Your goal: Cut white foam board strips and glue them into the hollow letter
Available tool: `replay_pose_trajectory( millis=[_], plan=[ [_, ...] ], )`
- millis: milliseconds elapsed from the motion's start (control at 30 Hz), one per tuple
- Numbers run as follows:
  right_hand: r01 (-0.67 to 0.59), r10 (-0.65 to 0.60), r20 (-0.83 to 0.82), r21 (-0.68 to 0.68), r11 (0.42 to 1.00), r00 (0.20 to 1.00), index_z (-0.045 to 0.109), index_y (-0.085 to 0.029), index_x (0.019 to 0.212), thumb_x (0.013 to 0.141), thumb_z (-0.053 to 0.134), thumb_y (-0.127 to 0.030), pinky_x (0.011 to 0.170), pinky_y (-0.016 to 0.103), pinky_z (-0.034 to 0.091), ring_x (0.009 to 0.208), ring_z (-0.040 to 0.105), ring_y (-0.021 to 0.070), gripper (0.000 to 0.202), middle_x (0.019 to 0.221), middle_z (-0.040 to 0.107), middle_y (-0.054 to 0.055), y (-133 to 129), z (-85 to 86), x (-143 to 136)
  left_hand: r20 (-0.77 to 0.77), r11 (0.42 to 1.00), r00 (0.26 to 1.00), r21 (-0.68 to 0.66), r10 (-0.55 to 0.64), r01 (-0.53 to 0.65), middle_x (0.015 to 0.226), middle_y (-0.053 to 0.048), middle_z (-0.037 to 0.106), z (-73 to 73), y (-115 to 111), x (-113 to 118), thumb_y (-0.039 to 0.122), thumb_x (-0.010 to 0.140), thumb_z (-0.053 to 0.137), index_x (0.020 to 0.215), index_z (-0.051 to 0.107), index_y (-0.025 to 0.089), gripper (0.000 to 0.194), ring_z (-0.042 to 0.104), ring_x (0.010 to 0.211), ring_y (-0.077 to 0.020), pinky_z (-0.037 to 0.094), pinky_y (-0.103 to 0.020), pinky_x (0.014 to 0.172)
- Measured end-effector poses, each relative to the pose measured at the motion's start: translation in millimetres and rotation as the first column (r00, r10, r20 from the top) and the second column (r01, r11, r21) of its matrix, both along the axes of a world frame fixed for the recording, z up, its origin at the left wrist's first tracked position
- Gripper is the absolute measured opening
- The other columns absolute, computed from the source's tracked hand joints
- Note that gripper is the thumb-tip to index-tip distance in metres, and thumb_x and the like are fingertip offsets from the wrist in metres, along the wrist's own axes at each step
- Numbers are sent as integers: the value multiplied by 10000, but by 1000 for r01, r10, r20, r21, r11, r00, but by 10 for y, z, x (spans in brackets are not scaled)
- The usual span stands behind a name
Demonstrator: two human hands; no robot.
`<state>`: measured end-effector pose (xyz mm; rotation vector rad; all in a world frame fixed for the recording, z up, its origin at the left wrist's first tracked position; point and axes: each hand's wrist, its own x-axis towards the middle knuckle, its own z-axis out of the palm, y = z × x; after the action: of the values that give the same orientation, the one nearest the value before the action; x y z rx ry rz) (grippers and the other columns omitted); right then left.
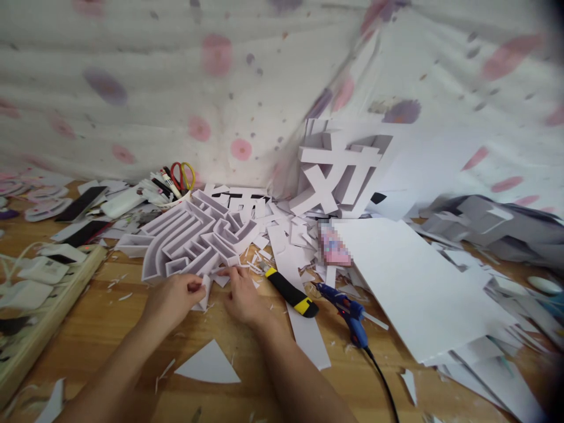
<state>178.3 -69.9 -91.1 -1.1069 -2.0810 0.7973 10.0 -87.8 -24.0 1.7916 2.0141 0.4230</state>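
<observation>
A large white foam-board letter form (176,238) with upright walls lies on the wooden table. At its near edge my left hand (178,296) pinches a small white strip (204,294) that stands upright there. My right hand (240,292) is just to the right, its fingers bent at the form's near edge; what they touch, if anything, is too small to make out. To the right of that hand lies a black and yellow utility knife (291,292). Farther right rests a blue glue gun (346,311) with a black cord.
A white character form (339,176) stands against the curtain. A white board (423,288) lies at the right, a power strip (66,311) at the left. Scissors (182,175) sit in a holder behind. A triangular offcut (209,364) lies between my forearms, with scraps around.
</observation>
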Motion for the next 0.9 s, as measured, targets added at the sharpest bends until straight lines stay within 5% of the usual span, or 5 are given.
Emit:
replay_pose_trajectory(
  millis=[133,367,633,800,900],
  plan=[
    [68,-68,-75,-2,998,995,496,-207,1038,566,442,22,912,345,422,1065,473,198,527,1050,552,56,9,-46,-49,55,997,997,54,51,-54,750,-23,715,-28,-45,-84,353,684,565,831,703,207,249,619,673,-175,413,-256,614],
    [243,-239,-228,-10,970,944,548,-204,894,612,409,21,774,316,449,876,533,185,387,891,564,35,16,-61,-71,511,981,857,123,64,-147,696,-25,697,-25,-89,-198,464,573,656,796,706,185,361,615,650,-192,493,-273,596],
    [46,-149,-550,-197,979,822,566,-208,883,870,435,-300,712,287,445,765,554,154,160,822,598,22,-112,114,-123,721,988,686,11,98,-152,771,-44,718,32,-141,-182,458,561,696,794,712,188,356,640,725,-211,510,-282,641],
    [-158,-135,-681,-350,923,720,535,-227,817,775,573,-477,585,253,439,603,505,122,256,699,530,-26,-117,222,-168,787,980,593,-74,170,-183,806,-59,719,71,-205,-103,447,585,712,833,717,169,373,622,731,-205,477,-278,631],
    [-160,-192,-707,-399,903,680,523,-232,785,740,599,-518,538,253,425,543,483,112,300,666,508,-37,-110,314,-138,878,977,438,-131,193,-168,855,-80,713,62,-250,-58,521,630,684,844,710,157,423,621,768,-204,464,-277,631]
  ],
)
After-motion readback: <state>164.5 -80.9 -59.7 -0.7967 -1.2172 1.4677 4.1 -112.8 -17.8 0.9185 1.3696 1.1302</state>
